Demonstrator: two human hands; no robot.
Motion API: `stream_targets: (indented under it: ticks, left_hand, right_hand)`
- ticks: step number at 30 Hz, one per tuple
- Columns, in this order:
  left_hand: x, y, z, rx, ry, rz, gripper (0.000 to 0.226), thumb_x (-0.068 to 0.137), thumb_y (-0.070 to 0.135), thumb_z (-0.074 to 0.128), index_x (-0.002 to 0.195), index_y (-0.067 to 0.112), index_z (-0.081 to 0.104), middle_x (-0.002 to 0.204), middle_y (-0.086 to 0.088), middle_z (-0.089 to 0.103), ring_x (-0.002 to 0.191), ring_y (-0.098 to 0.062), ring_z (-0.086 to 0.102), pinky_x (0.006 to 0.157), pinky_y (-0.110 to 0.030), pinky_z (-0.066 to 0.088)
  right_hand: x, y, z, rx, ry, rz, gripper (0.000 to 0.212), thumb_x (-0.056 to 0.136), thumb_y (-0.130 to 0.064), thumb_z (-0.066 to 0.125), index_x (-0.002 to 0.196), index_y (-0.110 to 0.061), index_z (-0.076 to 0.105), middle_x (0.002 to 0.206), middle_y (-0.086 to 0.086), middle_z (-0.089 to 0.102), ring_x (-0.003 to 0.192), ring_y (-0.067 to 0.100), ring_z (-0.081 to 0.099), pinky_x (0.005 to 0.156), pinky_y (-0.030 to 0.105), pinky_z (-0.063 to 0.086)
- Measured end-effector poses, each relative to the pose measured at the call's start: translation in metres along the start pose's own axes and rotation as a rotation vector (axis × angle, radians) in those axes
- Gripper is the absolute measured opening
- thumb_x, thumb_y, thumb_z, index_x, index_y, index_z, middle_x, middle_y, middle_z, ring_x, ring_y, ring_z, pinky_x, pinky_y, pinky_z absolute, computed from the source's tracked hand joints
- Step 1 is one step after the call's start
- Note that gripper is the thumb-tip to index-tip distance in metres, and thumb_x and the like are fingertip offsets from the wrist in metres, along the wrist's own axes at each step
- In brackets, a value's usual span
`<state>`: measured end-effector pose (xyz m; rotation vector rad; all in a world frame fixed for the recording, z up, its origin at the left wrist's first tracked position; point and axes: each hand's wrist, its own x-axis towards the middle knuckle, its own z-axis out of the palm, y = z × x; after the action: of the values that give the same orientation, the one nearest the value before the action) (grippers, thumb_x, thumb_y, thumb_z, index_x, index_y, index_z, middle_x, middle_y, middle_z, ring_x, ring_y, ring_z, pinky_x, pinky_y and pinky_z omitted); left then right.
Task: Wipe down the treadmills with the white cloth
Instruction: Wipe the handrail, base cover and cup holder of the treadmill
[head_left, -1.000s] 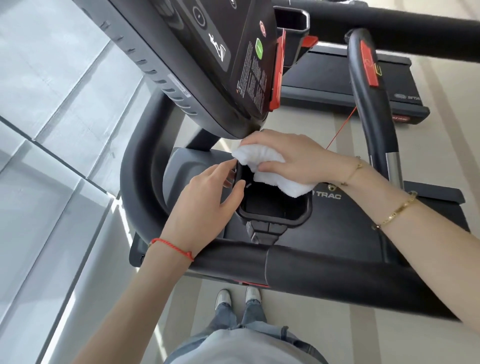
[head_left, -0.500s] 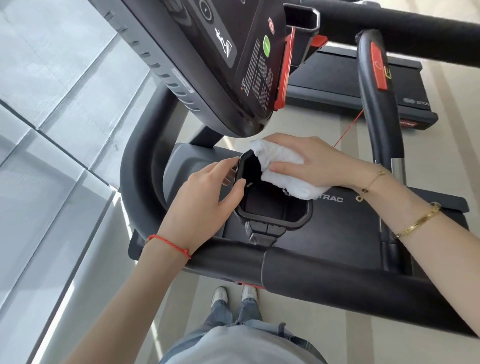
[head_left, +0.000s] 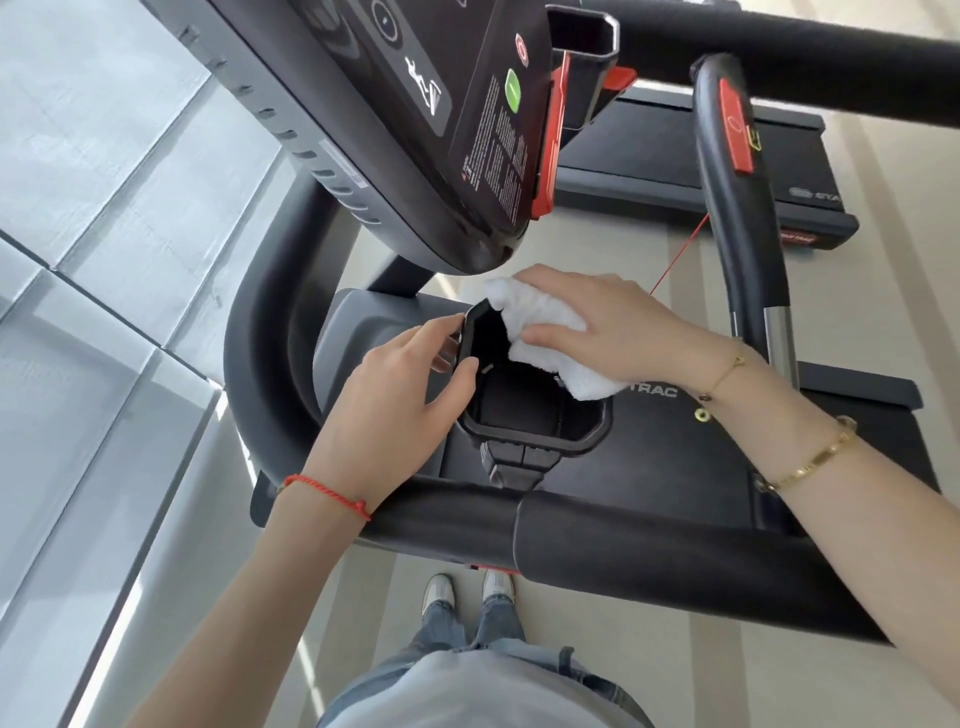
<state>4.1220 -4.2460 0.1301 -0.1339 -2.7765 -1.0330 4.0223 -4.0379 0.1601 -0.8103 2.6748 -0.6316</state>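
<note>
I stand at the front of a black treadmill (head_left: 675, 467), looking down past its console (head_left: 415, 130). A black cup-holder tray (head_left: 540, 441) hangs below the console. My right hand (head_left: 608, 322) holds the crumpled white cloth (head_left: 540, 332) against the tray's far right rim, thumb lying over the cloth. My left hand (head_left: 400, 405) grips the tray's left rim between thumb and fingers.
A padded black handlebar (head_left: 649, 540) crosses in front of me and curves up at the left. An upright handle (head_left: 737, 208) with a red clip stands at right, a thin red cord running from it. A second treadmill deck (head_left: 675, 150) lies behind. Glass wall at left.
My right hand and the cloth have slid a little to the right along the tray's rim, uncovering its far left corner. My left hand keeps its grip on the rim.
</note>
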Motion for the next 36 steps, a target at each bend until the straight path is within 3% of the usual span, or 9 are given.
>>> stream_targets:
  ticks: [5,10,14,16,19,25,28,33,36]
  left_hand:
    - [0.0,0.0,0.0,-0.002,0.014,0.012,0.046,0.092,0.047,0.047,0.132,0.026,0.055,0.097,0.02,0.06,0.089,0.002,0.059,0.083,-0.015,0.046]
    - [-0.001,0.001,-0.001,-0.008,0.016,0.004,0.044,0.092,0.044,0.05,0.131,0.026,0.057,0.094,0.022,0.056,0.082,0.006,0.055,0.078,-0.003,0.036]
    - [0.0,0.001,-0.002,0.002,-0.008,0.008,0.044,0.093,0.04,0.051,0.133,0.022,0.056,0.1,0.014,0.063,0.088,0.0,0.057,0.082,-0.015,0.042]
    - [0.0,0.002,-0.002,0.011,-0.03,0.009,0.046,0.093,0.04,0.05,0.135,0.021,0.055,0.106,0.009,0.067,0.093,-0.005,0.061,0.084,-0.018,0.044]
    - [0.0,0.002,-0.003,0.014,-0.043,0.012,0.047,0.094,0.039,0.05,0.136,0.019,0.054,0.109,0.005,0.068,0.097,-0.01,0.064,0.084,-0.02,0.046]
    - [0.0,0.001,-0.001,0.015,-0.039,0.004,0.045,0.094,0.039,0.05,0.135,0.02,0.055,0.107,0.005,0.069,0.096,-0.011,0.064,0.081,-0.021,0.045]
    - [0.0,0.001,-0.001,0.015,-0.037,0.007,0.045,0.095,0.039,0.05,0.136,0.02,0.054,0.108,0.005,0.068,0.097,-0.012,0.064,0.083,-0.023,0.048]
    - [0.0,0.001,-0.002,0.028,-0.036,0.019,0.047,0.095,0.04,0.048,0.136,0.018,0.053,0.109,0.004,0.069,0.097,-0.014,0.065,0.083,-0.026,0.05]
    - [0.0,0.001,-0.002,0.016,-0.035,0.013,0.048,0.093,0.041,0.047,0.136,0.019,0.054,0.106,0.004,0.069,0.096,-0.014,0.065,0.087,-0.034,0.053]
  right_hand:
    - [-0.002,-0.011,0.007,-0.014,0.101,0.062,0.038,0.093,-0.044,0.053,0.131,-0.043,0.045,0.111,-0.01,0.062,0.095,0.017,0.053,0.073,0.033,0.033]
    - [-0.054,-0.026,0.039,0.421,0.331,0.334,0.056,0.095,-0.029,0.054,0.142,-0.039,0.024,0.129,-0.002,0.04,0.105,0.016,0.045,0.08,0.032,0.039]
    - [-0.082,-0.042,0.056,0.688,0.343,0.366,0.055,0.094,-0.034,0.053,0.124,-0.054,0.012,0.135,-0.009,0.035,0.12,0.013,0.045,0.085,0.02,0.042]
    - [-0.075,-0.039,0.05,0.672,0.305,0.434,0.055,0.096,-0.034,0.052,0.133,-0.046,0.013,0.132,-0.004,0.039,0.109,0.022,0.055,0.078,0.028,0.05]
    - [-0.051,-0.03,0.03,0.524,0.27,0.478,0.056,0.098,-0.034,0.051,0.143,-0.028,0.017,0.118,0.001,0.048,0.09,0.02,0.06,0.061,0.025,0.048]
    - [-0.063,-0.042,0.039,0.599,0.314,0.454,0.058,0.097,-0.024,0.053,0.142,-0.029,0.017,0.135,0.006,0.042,0.114,0.03,0.053,0.093,0.045,0.049]
    - [-0.08,-0.05,0.051,0.716,0.325,0.445,0.059,0.096,-0.023,0.055,0.138,-0.035,0.014,0.135,0.0,0.037,0.117,0.032,0.054,0.096,0.054,0.049]
    - [-0.05,-0.031,0.026,0.653,0.276,0.469,0.055,0.096,-0.032,0.056,0.139,-0.032,0.022,0.115,-0.005,0.05,0.095,0.021,0.06,0.061,0.037,0.06]
    - [-0.041,-0.025,0.022,0.582,0.29,0.425,0.052,0.095,-0.033,0.058,0.138,-0.03,0.029,0.114,-0.005,0.053,0.104,0.022,0.058,0.078,0.04,0.056]
